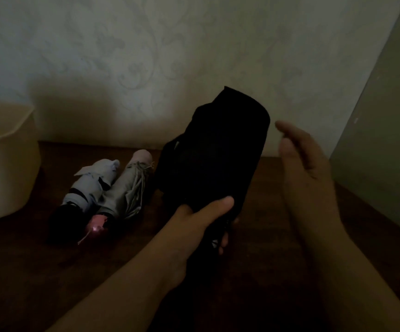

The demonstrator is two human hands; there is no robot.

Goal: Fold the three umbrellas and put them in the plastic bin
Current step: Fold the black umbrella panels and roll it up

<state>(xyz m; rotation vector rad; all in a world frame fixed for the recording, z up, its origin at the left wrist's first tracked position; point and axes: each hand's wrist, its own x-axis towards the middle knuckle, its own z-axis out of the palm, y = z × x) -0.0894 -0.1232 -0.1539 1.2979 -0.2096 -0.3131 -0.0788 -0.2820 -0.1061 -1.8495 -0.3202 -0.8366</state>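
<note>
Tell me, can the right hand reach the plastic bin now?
Probably not directly: the right hand is open at the far right, the plastic bin at the far left, with the held black umbrella between.

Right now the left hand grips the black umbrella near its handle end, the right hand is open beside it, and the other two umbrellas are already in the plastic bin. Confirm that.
Not quite. The head view shows the left hand gripping the black umbrella and the right hand open beside it, but the other two umbrellas lie on the table, beside the plastic bin, not in it.
</note>
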